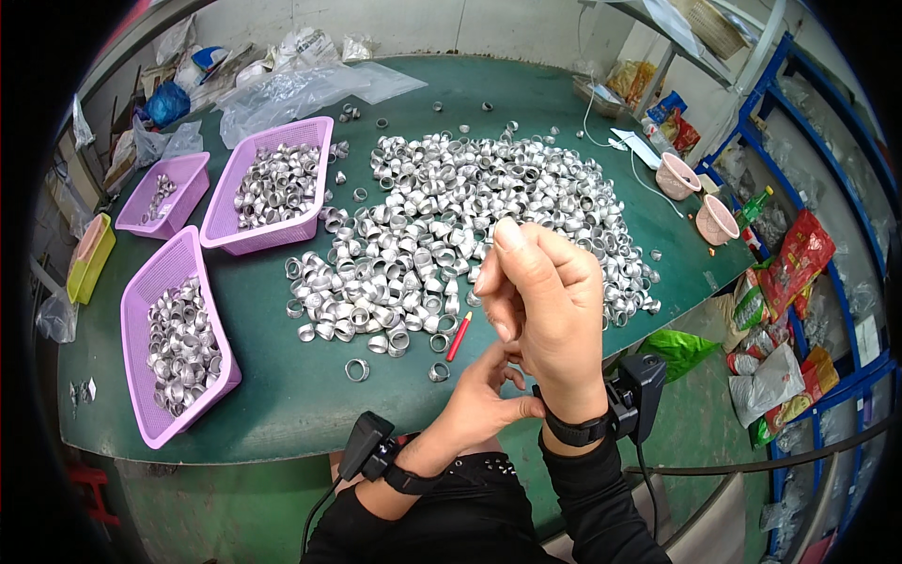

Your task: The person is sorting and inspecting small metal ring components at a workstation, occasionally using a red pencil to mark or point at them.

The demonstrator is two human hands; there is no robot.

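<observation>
My right hand point(547, 296) is raised over the table, its fingers curled in with the thumb across them. Whatever may be inside that hand is hidden. Lower down, my left hand point(479, 395) reaches to the right wrist, thumb and fingers apart, the thumb tip by the black wrist strap point(575, 430). Part of its fingertips is behind the right hand. Beyond both hands spreads a heap of silvery metal rings point(423, 244). A red pen-like stick point(458, 338) lies just left of my hands, near a few loose rings point(357, 369).
Purple baskets point(225, 362) with rings stand at the left, beside a yellow basket point(91, 258). Plastic sheeting point(282, 94) lies at the back left. Small pink baskets point(717, 221) are at the right edge, near a blue rack point(799, 122) with colourful bags point(797, 263).
</observation>
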